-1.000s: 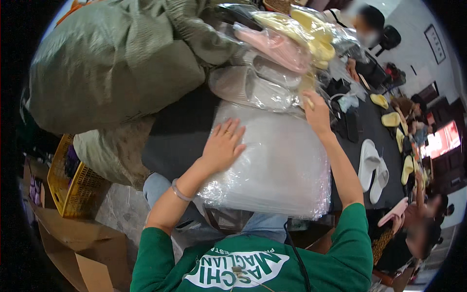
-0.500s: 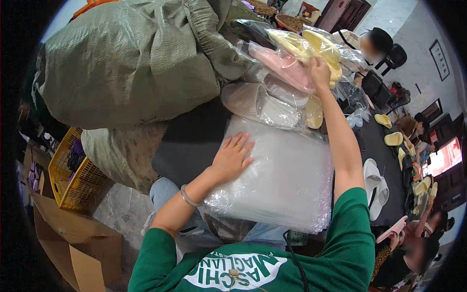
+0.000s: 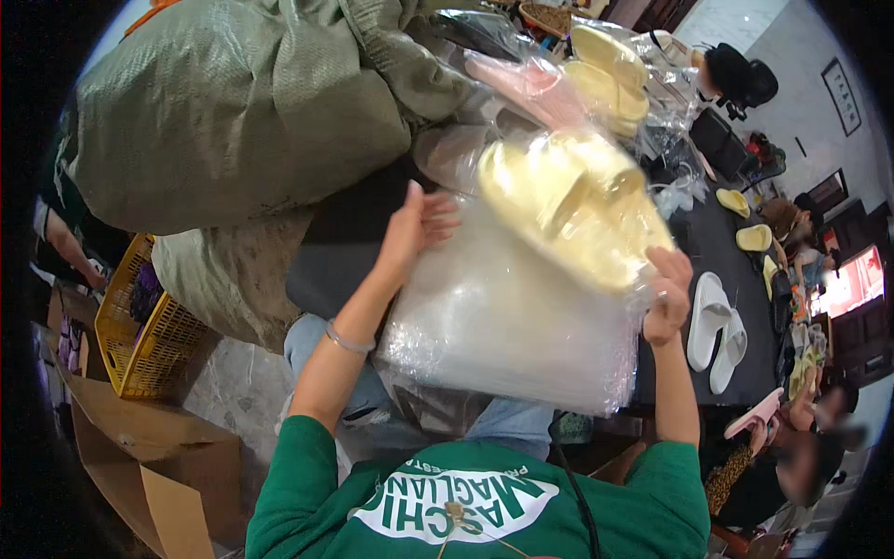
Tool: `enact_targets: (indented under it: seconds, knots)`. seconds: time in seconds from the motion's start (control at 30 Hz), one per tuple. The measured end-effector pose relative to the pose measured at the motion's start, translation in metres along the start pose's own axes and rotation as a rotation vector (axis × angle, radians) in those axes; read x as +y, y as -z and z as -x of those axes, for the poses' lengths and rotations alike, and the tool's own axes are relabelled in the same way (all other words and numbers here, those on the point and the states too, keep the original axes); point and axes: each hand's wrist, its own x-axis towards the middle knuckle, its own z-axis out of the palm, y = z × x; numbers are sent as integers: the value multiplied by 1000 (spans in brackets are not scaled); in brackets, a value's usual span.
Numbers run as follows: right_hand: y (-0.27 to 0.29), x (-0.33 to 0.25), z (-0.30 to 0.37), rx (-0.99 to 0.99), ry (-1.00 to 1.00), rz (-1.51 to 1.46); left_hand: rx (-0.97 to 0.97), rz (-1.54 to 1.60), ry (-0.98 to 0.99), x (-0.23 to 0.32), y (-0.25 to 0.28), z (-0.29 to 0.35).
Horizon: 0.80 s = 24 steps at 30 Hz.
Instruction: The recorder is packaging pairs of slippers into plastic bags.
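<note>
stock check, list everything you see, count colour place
tabletop: one, black, centre
clear bag stack: one, transparent, on tabletop
held slipper bag: one, yellow slippers, above stack
bagged slippers: several, pink, yellow, greyish, beyond stack
unbagged pair: two, white, right of stack
unbagged slippers: several, yellow, far right
raised slipper: one, pink, co-worker's hands
sacks: two, grey-green, left
basket: one, yellow, left
carton: one, brown, lower left
framed sign: one, white, upper right
co-workers: several, varied clothing, mostly right
left hand: one, bare, at stack's left
right hand: one, bare, gripping slipper bag
</note>
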Motion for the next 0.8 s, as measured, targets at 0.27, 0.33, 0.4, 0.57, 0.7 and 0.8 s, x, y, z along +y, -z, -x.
enact_targets:
  seconds: [0.27,0.33,0.4,0.57,0.7,0.8]
  knots:
    - [21,-45,91,121,-1277,118,-4,-547,36,-7,-4,-3]
    - [23,-51,90,63,-1434,20,22,-1047,-434,-21,-3,-6]
    - [29,-52,91,-74,-1567,19,19,-1042,-476,-27,-2,-12]
    - [43,-61,68,-493,-1803,295,-20,-1087,-331,-8,-8,-3]
    - [45,-52,84,-332,-1900,-32,-23,-904,-278,29,-17,34]
    - [41,-38,98,-180,-1654,-296,-343,-934,-103,50,-14,55]
